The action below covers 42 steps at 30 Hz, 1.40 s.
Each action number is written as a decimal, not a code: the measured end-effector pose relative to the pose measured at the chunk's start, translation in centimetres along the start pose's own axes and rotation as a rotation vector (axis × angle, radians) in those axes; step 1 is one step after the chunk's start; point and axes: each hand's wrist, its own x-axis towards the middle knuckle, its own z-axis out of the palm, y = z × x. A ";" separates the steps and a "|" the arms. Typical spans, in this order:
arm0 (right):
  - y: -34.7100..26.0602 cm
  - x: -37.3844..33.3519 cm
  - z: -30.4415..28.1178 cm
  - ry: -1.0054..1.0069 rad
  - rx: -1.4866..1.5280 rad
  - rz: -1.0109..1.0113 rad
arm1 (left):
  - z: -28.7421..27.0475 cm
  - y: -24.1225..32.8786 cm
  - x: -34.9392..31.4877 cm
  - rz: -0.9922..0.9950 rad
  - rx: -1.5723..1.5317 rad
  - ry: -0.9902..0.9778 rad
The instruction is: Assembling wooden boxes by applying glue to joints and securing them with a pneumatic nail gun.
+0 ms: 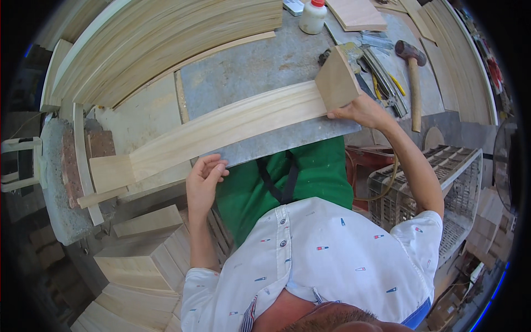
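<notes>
A long pale wooden plank (232,124) lies across the grey workbench (260,66), with a small wooden block at each end. My right hand (362,110) grips the upright block (336,78) at the plank's right end. My left hand (203,180) rests with curled fingers against the plank's near edge, left of the middle. The other block (110,172) lies flat at the plank's left end, past the bench edge.
A big stack of long planks (160,39) fills the back left. A hammer (414,77), a white glue bottle (313,15), metal tools and a board lie at the back right. A plastic crate (437,177) stands to my right, cut wooden pieces (144,260) to my left.
</notes>
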 end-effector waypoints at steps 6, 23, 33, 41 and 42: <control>0.0 0.3 -0.4 -0.068 0.076 0.094 | -0.4 2.3 2.5 0.678 1.049 0.191; 4.0 11.8 -8.6 0.395 -0.107 -0.035 | -1.7 2.1 7.7 0.683 1.169 0.029; 8.4 19.8 -6.4 0.404 0.040 0.053 | -1.5 1.9 6.9 0.686 1.162 0.043; 4.0 15.3 -9.4 0.436 0.309 0.057 | -0.6 1.8 6.6 0.744 1.132 0.059; 2.9 14.1 -10.3 0.454 0.370 -0.027 | -0.5 1.9 6.4 0.716 1.146 0.048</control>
